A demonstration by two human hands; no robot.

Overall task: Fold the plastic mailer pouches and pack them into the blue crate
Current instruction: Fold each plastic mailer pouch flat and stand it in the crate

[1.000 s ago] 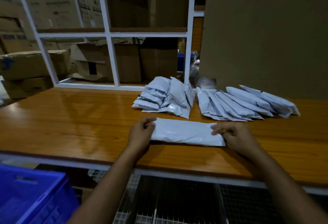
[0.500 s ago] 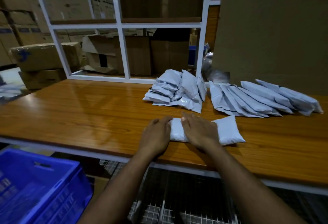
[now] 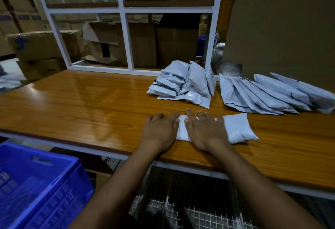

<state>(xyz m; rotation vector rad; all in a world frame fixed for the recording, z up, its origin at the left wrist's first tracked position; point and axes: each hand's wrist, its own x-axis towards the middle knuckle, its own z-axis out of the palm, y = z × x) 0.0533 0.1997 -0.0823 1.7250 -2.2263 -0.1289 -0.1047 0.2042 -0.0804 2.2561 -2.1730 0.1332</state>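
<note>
A white plastic mailer pouch (image 3: pixel 237 129), folded over on itself, lies on the wooden table (image 3: pixel 81 105) near its front edge. My left hand (image 3: pixel 160 131) lies flat beside and partly on the pouch's left end. My right hand (image 3: pixel 205 131) presses flat on the pouch's left half with straight fingers. A heap of folded pouches (image 3: pixel 183 85) sits behind my hands. To its right, a row of unfolded long pouches (image 3: pixel 268 92) fans out. The blue crate (image 3: pixel 38 187) stands below the table at the lower left.
A white metal shelf frame (image 3: pixel 125 38) rises at the table's back edge, with cardboard boxes (image 3: pixel 43 47) behind it. A tall brown cardboard sheet (image 3: pixel 282 25) stands at the back right. Wire mesh (image 3: pixel 190 208) lies under the table's front edge.
One second ago both hands held the pouch stretched out by its ends. The right end has since been folded over to the left, and both hands now press flat on the pouch.
</note>
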